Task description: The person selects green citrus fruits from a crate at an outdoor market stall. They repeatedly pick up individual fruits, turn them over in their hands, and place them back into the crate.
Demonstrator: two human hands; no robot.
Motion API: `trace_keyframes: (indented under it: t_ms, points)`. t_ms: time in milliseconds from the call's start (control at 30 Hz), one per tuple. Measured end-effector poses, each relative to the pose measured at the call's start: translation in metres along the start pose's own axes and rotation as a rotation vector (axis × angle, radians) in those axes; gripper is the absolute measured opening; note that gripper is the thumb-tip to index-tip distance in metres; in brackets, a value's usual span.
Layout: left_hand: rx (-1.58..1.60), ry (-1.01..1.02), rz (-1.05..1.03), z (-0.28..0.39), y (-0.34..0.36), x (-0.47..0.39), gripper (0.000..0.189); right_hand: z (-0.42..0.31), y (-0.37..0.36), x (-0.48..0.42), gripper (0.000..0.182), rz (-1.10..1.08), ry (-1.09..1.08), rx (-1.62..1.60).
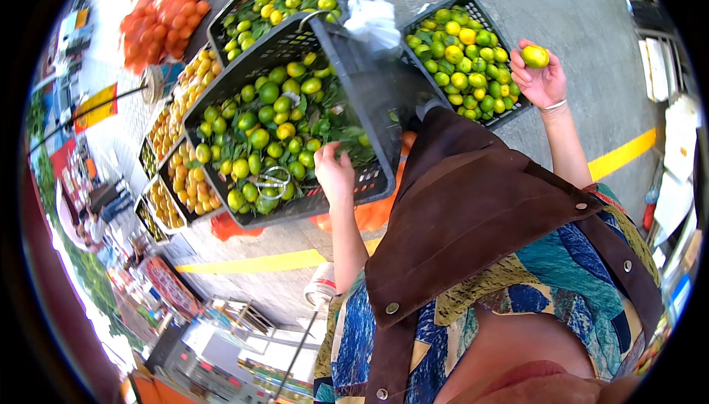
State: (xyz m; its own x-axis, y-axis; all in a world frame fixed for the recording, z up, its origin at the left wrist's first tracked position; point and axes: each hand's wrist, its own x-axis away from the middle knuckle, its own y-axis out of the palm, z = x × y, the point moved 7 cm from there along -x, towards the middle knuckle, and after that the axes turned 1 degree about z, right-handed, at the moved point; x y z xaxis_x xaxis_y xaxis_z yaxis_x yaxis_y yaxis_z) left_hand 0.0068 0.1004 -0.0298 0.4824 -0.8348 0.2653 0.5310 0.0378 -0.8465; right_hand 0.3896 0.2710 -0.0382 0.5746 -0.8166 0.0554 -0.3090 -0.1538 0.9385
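My right hand [538, 78] holds a yellow-green citrus fruit [535, 56] up in its fingers, beside a black plastic crate [501, 122] filled with green and yellow citrus. Over the near right part of a larger, raised black crate [360, 91] is my left hand [335, 174], its fingers loosely bent and no fruit seen in it. Green citrus fruits [258, 138] and loose leaves [354, 146] lie in that crate. A pair of metal scissors [272, 182] rests on the fruit, left of my left hand.
Another black crate of citrus [277, 2] stands behind the raised one. White plastic bags [374, 22] hang at its corner. Crates of orange-yellow fruit [191, 179] are at the left, with red mesh sacks [166, 22] beyond. A yellow line [252, 263] crosses the floor.
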Motion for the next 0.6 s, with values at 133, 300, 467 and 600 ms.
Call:
trace_keyframes:
  t_ms: [133, 300, 467, 600]
  points:
    - [-0.076, 0.056, 0.231, -0.016, -0.031, 0.016, 0.021, 0.037, 0.052, -0.031, 0.05, -0.071, 0.165, 0.106]
    - [-0.181, -0.022, 0.538, -0.053, -0.078, 0.044, 0.02, 0.125, 0.14, -0.076, 0.049, -0.41, 0.513, 0.517]
    - [-0.253, -0.191, 0.698, -0.086, -0.099, 0.07, 0.022, 0.226, 0.186, -0.113, 0.031, -0.888, 0.594, 1.293]
    - [-0.332, -0.249, 0.793, -0.093, -0.091, 0.07, 0.021, 0.305, 0.162, -0.136, 0.037, -1.305, 0.559, 1.802]
